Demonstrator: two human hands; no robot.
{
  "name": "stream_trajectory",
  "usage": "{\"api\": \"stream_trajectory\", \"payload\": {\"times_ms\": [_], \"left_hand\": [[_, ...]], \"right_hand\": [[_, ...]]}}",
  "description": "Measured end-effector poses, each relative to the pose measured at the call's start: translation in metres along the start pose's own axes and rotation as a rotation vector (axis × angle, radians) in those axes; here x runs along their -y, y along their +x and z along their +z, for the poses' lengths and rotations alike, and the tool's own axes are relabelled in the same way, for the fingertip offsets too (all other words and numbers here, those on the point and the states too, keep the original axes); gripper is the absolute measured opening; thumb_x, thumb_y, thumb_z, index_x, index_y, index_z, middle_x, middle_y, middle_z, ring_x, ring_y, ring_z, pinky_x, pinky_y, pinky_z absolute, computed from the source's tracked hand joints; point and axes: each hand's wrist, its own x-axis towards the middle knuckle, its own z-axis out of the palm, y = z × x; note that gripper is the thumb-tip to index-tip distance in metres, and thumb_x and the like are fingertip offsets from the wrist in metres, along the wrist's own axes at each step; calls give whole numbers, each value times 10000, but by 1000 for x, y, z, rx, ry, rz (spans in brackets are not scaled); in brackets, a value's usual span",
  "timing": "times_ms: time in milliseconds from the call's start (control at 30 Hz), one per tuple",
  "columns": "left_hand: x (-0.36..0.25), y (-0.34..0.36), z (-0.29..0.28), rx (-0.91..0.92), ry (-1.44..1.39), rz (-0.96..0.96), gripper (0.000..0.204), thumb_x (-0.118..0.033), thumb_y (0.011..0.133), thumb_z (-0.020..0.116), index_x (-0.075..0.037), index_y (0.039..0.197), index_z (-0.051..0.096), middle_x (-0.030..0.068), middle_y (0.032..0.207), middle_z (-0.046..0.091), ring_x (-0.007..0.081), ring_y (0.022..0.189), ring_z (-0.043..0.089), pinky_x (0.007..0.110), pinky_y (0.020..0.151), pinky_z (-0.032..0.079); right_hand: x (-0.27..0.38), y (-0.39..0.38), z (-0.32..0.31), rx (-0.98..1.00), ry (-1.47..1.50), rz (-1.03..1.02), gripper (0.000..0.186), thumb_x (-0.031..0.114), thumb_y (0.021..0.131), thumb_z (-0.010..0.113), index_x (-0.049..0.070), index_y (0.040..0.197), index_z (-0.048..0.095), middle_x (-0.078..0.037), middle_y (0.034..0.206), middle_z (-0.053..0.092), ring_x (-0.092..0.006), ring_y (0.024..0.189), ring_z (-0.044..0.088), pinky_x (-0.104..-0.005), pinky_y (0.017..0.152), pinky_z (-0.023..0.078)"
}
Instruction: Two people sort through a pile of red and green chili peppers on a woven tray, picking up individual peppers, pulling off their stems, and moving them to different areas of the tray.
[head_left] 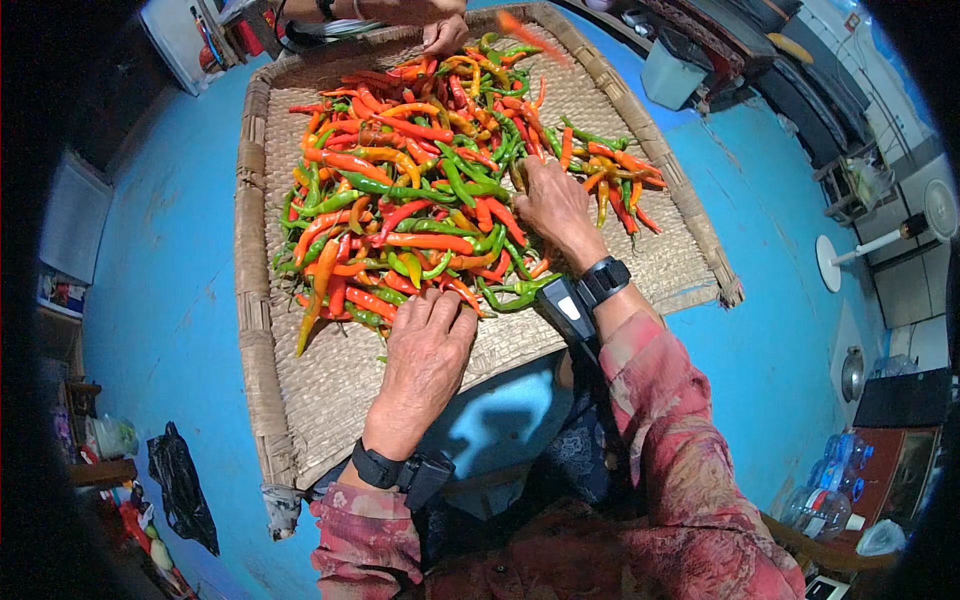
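A large woven tray [300, 400] lies over my lap, heaped with several long chili peppers [420, 190] in red, orange and green. My left hand [428, 355] rests palm down at the near edge of the heap, fingertips touching peppers. Further in, on the right side of the heap, my right hand [553, 205] has its fingers curled among the peppers; whether it grips one is hidden. At the far rim another person's hand [444, 33] reaches into the peppers. One orange pepper [530, 35] is blurred in mid-air above the far right corner.
The floor [170, 300] all around is bright blue. A black bag [183, 485] lies at lower left, plastic bottles [825, 505] at lower right, a pale bin [672, 75] beyond the tray's far right corner, and a white fan [900, 230] stands at right.
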Motion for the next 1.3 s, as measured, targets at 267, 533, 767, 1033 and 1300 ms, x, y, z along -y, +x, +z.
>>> {"api": "stream_trajectory", "payload": {"times_ms": [267, 533, 767, 1033, 1300], "left_hand": [[0, 0, 0, 14, 8, -9, 217, -116, 811, 602, -23, 1007, 620, 145, 1109, 557, 317, 1097, 535, 441, 936, 425], [2, -3, 0, 4, 15, -4, 233, -108, 805, 597, -17, 1018, 620, 142, 1122, 567, 309, 1104, 534, 431, 937, 425], [2, -2, 1, 9, 21, 6, 239, -100, 806, 591, -18, 1027, 620, 142, 1120, 565, 311, 1090, 544, 428, 938, 424], [2, 0, 3, 0, 55, 11, 240, -129, 823, 654, -37, 1043, 635, 108, 1115, 582, 296, 1074, 541, 414, 895, 438], [1, 1, 2, 3, 44, 9, 237, -120, 819, 652, -31, 1038, 630, 112, 1116, 577, 294, 1069, 540, 409, 891, 439]], "right_hand": [[6, 1, -2, 35, -53, 59, 264, 91, 790, 589, 1, 1028, 518, -270, 869, 642, -446, 808, 657, -538, 677, 525], [-12, 1, -29, -323, 459, 331, 270, 156, 888, 524, -12, 1097, 551, -224, 865, 656, -345, 849, 660, -446, 771, 495], [-52, -26, -45, -493, 527, 377, 240, 188, 916, 551, -30, 1011, 582, -186, 840, 635, -289, 802, 629, -415, 747, 481], [-69, -33, -57, -580, 453, 363, 221, 185, 918, 561, -21, 994, 587, -186, 855, 610, -324, 822, 603, -431, 768, 461], [-68, -32, -59, -955, -74, 161, 173, 94, 865, 613, -2, 1009, 614, -156, 800, 626, -298, 754, 621, -407, 718, 493]]}}
